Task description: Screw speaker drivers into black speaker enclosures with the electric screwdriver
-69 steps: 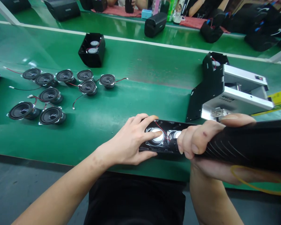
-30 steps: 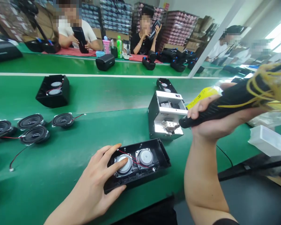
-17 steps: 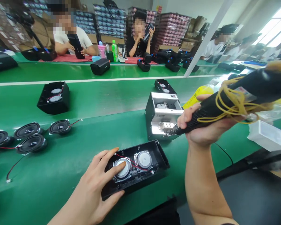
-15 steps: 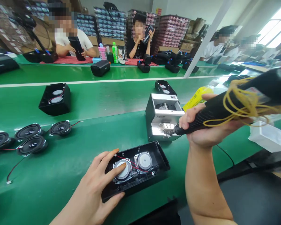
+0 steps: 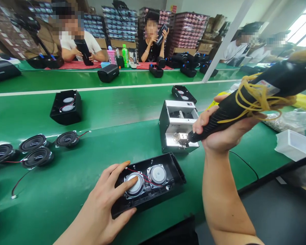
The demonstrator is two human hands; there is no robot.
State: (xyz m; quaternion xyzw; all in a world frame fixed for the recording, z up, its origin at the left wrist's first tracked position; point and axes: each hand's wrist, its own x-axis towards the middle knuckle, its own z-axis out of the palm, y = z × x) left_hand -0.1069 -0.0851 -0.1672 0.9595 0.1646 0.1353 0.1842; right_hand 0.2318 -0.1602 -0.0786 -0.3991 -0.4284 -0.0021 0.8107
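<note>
My left hand [image 5: 105, 200] rests on an open black speaker housing [image 5: 173, 172] at the near edge of the green belt, fingers spread over the left of its two round silver-backed drivers [image 5: 134, 184], thumb against the housing's front wall. My right hand [image 5: 220, 134] is wrapped round a black electric screwdriver [image 5: 252, 98] with yellow cord looped about it. The screwdriver's tip touches the front slot of a white and black screw feeder box [image 5: 177, 124] behind the housing.
Loose black speaker drivers [image 5: 35, 151] with red wires lie at the left. Other open housings [image 5: 66, 107] [image 5: 183, 93] stand farther back. A white tray [image 5: 294, 144] sits at the right. Several people sit across the far belt handling black speakers.
My head has lifted, so the far belt and the workers came into view. My right hand carried the screwdriver from the housing up to the feeder box. My left hand stayed on the driver.
</note>
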